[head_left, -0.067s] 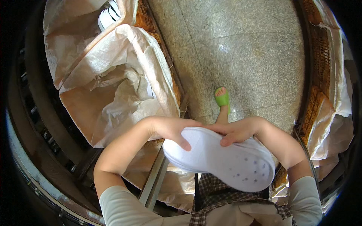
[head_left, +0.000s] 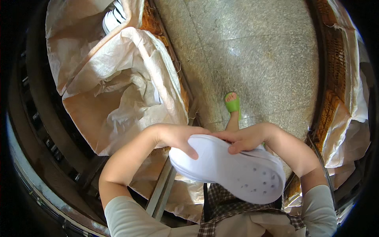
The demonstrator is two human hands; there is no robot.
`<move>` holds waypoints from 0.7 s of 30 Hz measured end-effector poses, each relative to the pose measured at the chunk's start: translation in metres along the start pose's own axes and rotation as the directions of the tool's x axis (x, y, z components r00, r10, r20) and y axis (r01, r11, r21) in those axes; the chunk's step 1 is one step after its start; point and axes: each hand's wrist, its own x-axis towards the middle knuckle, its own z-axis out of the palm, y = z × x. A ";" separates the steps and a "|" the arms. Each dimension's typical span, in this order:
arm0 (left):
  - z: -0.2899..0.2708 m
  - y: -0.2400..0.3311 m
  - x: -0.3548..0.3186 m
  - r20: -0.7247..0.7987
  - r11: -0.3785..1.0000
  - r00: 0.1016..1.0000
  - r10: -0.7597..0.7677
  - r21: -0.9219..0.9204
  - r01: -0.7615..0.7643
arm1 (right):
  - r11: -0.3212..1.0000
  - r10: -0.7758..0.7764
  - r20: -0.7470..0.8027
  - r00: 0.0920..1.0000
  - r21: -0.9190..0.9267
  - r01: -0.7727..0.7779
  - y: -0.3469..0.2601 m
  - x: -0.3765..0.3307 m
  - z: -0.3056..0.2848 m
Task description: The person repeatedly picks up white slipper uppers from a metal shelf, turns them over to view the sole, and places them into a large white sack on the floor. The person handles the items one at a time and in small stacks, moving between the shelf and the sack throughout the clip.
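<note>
Item one: a white clog (head_left: 233, 170), foam-like, with small round holes near its toe end. We hold it in front of our chest, above the checked cloth (head_left: 225, 205) at our waist, its long axis running from upper left to lower right in the view.

Item two: our left hand (head_left: 177, 136). It comes over the heel end of the clog from the left, fingers (head_left: 192, 152) curled down over the rim and pressing on the pale surface, so the hand is closed around that end.

Item three: our right hand (head_left: 248, 138). It lies on the upper edge of the clog, fingers bent and gripping the rim, fingertips close to those of the left hand. Both hands touch the clog; we cannot tell how far the thumbs reach underneath.

Item four: a large woven sack (head_left: 118, 87), beige, open and crumpled, to our left. Beside it, at the top left, a few white pieces (head_left: 112, 17) show in another sack's mouth.

Item five: the stone floor (head_left: 256, 51), speckled grey, ahead of us. Our foot in a green sandal (head_left: 233, 103) stands on it just beyond the hands.

Item six: more beige sacking (head_left: 351, 130) along the right rim.
</note>
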 end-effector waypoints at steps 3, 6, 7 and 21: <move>-0.004 -0.006 -0.015 -0.132 0.989 0.986 0.099 0.122 -0.083 | 0.985 0.001 -0.064 0.998 -0.171 -0.012 -0.011 0.004 -0.014; -0.021 -0.024 -0.049 -0.315 0.985 0.935 0.164 0.106 -0.137 | 0.937 -0.082 -0.387 0.918 -0.344 -0.062 -0.018 -0.009 -0.041; -0.026 -0.035 -0.065 -0.470 0.992 0.874 0.122 0.069 -0.102 | 0.921 -0.171 -0.546 0.820 -0.383 -0.063 -0.018 -0.013 -0.054; -0.066 -0.315 -0.178 -0.949 0.738 -0.031 -0.314 -0.223 -0.637 | 0.974 0.226 -0.921 0.319 0.207 -0.091 0.188 -0.071 -0.047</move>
